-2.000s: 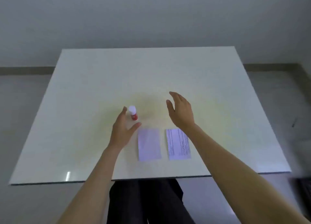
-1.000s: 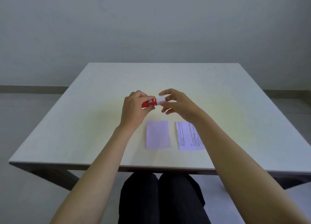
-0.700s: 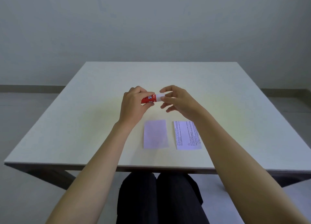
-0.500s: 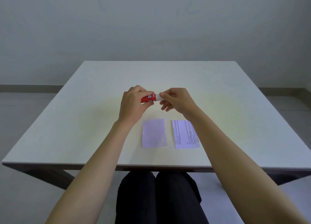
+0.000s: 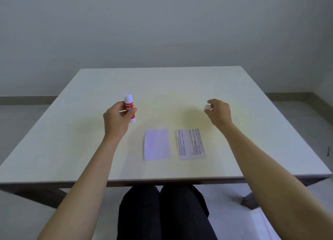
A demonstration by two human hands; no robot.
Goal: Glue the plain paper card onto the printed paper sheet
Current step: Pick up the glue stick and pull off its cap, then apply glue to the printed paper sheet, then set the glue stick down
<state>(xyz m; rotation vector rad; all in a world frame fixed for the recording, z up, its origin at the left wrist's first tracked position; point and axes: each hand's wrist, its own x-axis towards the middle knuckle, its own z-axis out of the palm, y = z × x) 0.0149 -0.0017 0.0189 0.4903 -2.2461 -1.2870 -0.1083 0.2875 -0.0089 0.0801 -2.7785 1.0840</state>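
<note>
Left hand [image 5: 117, 120] grips our uncapped glue stick [image 5: 129, 108] upright; right hand [image 5: 219, 112] pinches its cap [image 5: 207, 107]. Plain card [image 5: 156, 144] lies beside printed sheet [image 5: 190, 144]. Next, we likely spread glue.

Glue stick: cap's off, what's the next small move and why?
Probably bring the glue stick in the left hand down onto the plain card. Its white tip is bare, the right hand holds the cap aside, and the card lies flat and apart from the printed sheet.
</note>
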